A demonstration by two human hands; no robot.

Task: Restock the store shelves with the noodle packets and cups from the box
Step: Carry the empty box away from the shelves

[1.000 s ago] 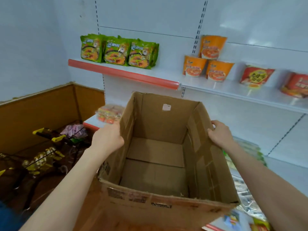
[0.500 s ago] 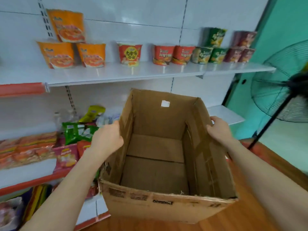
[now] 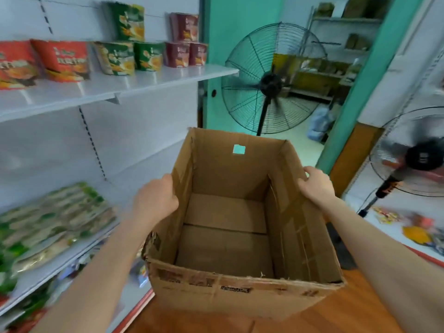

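Shop aisle, hands gripping box sides

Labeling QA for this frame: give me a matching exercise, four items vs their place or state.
Column 1:
1. cardboard box
2. green cups
3. maroon cups
4. black standing fan

Column 2:
A. at the right end of the upper shelf
B. on the floor past the shelving, by the teal wall
C. empty, gripped on both side walls by the left hand and right hand
D. on the upper shelf between red cups and maroon ones

Pairs: 1-C, 2-D, 3-A, 4-B
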